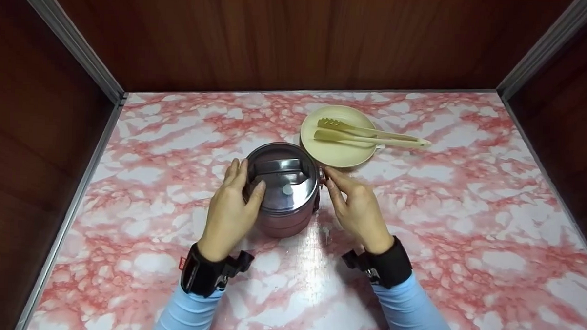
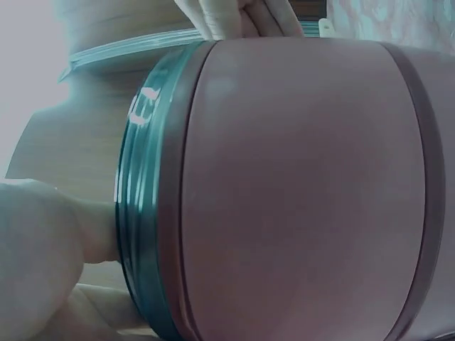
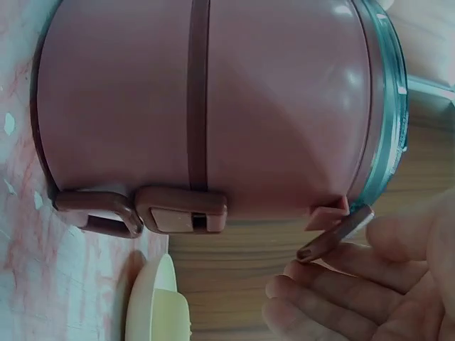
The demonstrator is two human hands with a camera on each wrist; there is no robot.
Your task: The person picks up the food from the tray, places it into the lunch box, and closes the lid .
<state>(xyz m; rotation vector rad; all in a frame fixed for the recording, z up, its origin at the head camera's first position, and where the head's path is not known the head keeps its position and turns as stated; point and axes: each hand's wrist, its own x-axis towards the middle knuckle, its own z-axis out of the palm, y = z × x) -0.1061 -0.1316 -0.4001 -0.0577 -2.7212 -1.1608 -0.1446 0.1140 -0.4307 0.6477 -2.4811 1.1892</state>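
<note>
A round, pinkish-brown stacked lunch box [image 1: 286,226] stands upright on the table, its shiny see-through lid [image 1: 290,196] on top. My left hand [image 1: 231,211] rests against the lid's left side, fingers fairly straight along the rim and thumb over the top. At the right side, my right hand [image 1: 360,206] pinches a small hinged latch [image 3: 338,233] just below the lid between thumb and fingers. That latch is tilted out from the wall. Lower down, two more clips [image 3: 178,209] lie against the body in the right wrist view.
Behind the lunch box to the right is a pale yellow plate [image 1: 340,157], close to its rim. Tongs [image 1: 397,139] in the same colour lie across the plate, handle pointing right. Dark wood-look panels [image 1: 297,43] enclose the marbled red-and-white table [image 1: 467,215].
</note>
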